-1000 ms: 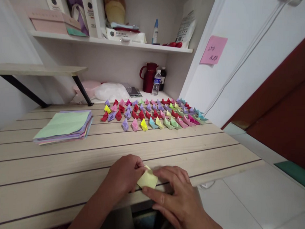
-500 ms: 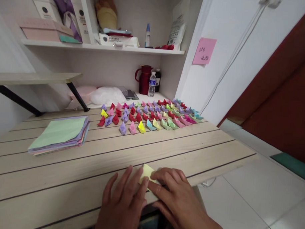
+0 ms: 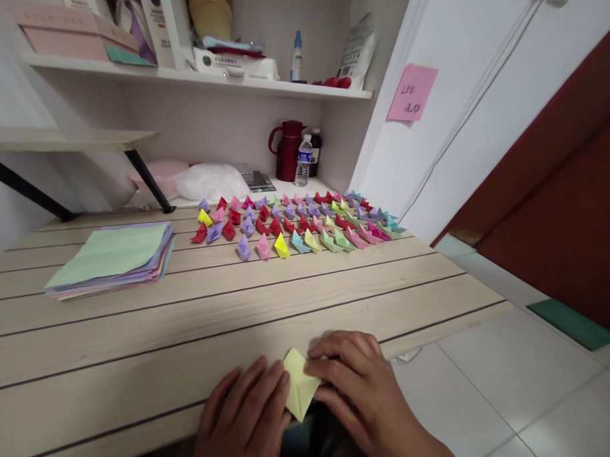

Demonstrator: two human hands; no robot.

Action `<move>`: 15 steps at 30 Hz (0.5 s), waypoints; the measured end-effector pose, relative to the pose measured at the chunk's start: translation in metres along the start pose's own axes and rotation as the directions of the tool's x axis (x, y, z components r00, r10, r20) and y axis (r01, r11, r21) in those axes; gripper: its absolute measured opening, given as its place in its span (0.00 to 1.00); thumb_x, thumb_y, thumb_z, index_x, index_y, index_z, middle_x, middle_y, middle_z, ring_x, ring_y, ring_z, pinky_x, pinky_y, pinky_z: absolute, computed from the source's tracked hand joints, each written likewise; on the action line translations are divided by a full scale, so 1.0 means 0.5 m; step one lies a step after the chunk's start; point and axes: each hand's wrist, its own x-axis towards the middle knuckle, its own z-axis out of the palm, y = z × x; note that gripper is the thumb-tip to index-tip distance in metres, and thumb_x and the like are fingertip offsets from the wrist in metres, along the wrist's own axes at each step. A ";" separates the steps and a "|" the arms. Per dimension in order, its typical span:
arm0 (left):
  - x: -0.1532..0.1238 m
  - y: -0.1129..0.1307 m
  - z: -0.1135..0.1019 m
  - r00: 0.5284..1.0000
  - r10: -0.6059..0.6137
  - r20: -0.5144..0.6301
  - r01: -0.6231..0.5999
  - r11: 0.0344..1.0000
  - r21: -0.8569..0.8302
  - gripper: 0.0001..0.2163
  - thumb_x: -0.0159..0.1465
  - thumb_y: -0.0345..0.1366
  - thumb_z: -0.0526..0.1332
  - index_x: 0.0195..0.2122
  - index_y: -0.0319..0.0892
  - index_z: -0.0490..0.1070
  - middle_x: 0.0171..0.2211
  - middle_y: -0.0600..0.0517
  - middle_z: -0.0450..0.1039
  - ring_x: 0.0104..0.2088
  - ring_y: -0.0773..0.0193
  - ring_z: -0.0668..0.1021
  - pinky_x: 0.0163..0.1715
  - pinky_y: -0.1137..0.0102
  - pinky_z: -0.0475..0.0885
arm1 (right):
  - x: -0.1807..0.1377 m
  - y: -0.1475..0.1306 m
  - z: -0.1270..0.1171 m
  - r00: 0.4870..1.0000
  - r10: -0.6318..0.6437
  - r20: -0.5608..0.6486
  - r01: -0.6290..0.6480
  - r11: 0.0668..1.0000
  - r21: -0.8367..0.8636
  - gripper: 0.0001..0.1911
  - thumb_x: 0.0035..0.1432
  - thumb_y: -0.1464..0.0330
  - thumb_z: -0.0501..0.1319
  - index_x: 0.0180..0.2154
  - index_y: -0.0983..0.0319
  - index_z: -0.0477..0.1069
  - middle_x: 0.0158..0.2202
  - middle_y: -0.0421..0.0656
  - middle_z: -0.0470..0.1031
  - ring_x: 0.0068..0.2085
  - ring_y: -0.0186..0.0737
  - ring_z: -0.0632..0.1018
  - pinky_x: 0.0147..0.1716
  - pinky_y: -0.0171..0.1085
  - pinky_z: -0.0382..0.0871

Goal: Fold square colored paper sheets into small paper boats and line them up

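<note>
A folded piece of pale yellow paper [image 3: 298,387] lies at the near edge of the wooden table [image 3: 222,305], partly over the edge. My left hand [image 3: 248,420] rests beside it on the left, fingers stretched flat and touching its left side. My right hand [image 3: 359,397] presses on its right side with curled fingers. Farther back on the table, several small folded paper boats [image 3: 295,223] in many colours stand in rows. A stack of coloured paper sheets [image 3: 111,256] with a green sheet on top lies at the left.
A shelf nook behind the table holds a dark red jug [image 3: 289,150], a water bottle [image 3: 302,162] and a white plastic bag [image 3: 206,182]. A higher shelf [image 3: 190,78] carries boxes and packets. A pink note [image 3: 411,93] sticks on the wall. Tiled floor lies at the right.
My left hand went from a pinch on the paper to lying flat beside it. The yellow paper slid nearer the table edge and turned, and both hands moved toward me.
</note>
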 end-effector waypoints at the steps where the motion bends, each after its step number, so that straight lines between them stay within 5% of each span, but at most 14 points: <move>1: 0.003 0.006 -0.001 0.998 -0.055 0.001 0.055 0.998 -0.043 0.14 0.66 0.34 0.58 0.52 0.47 0.75 0.50 0.58 0.80 0.50 0.65 0.77 0.52 0.66 0.63 | 0.000 -0.001 0.000 1.000 0.013 -0.019 -0.013 1.000 0.003 0.07 0.69 0.69 0.58 0.48 0.56 0.70 0.47 0.44 0.76 0.49 0.46 0.73 0.47 0.46 0.62; 5: 0.023 0.029 -0.006 0.952 -0.304 0.028 0.304 0.934 -0.187 0.12 0.68 0.34 0.55 0.48 0.52 0.76 0.44 0.59 0.82 0.47 0.65 0.79 0.51 0.65 0.62 | -0.004 -0.006 0.005 0.997 0.049 -0.065 -0.050 0.999 -0.018 0.08 0.69 0.69 0.57 0.47 0.55 0.72 0.48 0.43 0.76 0.50 0.47 0.73 0.48 0.47 0.62; 12: 0.042 0.019 -0.012 0.936 -0.344 0.080 0.353 0.906 -0.233 0.10 0.61 0.34 0.64 0.43 0.56 0.76 0.41 0.63 0.81 0.42 0.65 0.78 0.48 0.67 0.62 | 0.014 -0.021 0.012 0.968 0.207 -0.138 -0.196 0.976 0.092 0.06 0.67 0.70 0.59 0.39 0.54 0.73 0.43 0.41 0.78 0.45 0.44 0.75 0.45 0.44 0.62; 15: 0.052 0.029 -0.010 0.880 -0.465 0.094 0.474 0.848 -0.238 0.05 0.63 0.34 0.63 0.36 0.54 0.75 0.39 0.61 0.80 0.42 0.62 0.77 0.50 0.63 0.61 | 0.024 -0.025 0.013 0.958 0.265 -0.109 -0.255 0.962 0.092 0.06 0.65 0.72 0.61 0.36 0.55 0.72 0.43 0.40 0.77 0.44 0.44 0.74 0.43 0.44 0.60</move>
